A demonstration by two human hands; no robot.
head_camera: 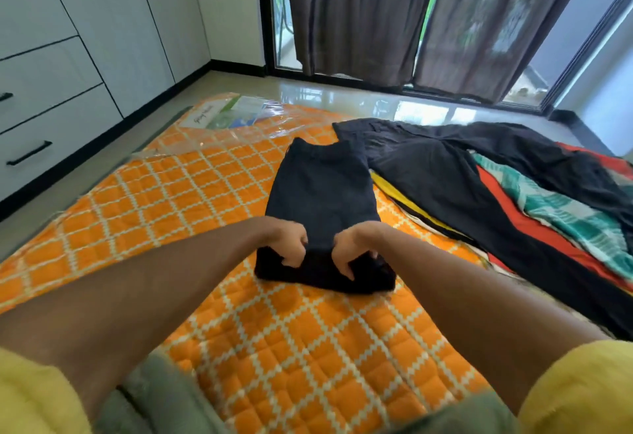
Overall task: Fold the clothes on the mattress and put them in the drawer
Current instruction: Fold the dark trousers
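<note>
A dark navy garment (pixel 322 190) lies lengthwise on the orange checked mattress (pixel 191 200), its near end rolled or folded into a thick band. My left hand (pixel 289 243) grips that near fold on its left side with curled fingers. My right hand (pixel 349 252) grips the same fold just to the right. A pile of unfolded clothes (pixel 496 193) lies to the right: a large black piece on top, with red, yellow and teal-checked cloth under it. White drawers (pixel 41 132) with black handles stand at the left wall.
Glossy tiled floor (pixel 342 97) lies beyond the mattress, up to dark curtains (pixel 376 15) over glass doors. A plastic-wrapped label (pixel 226 111) sits at the mattress's far corner. White wardrobe doors run along the left wall.
</note>
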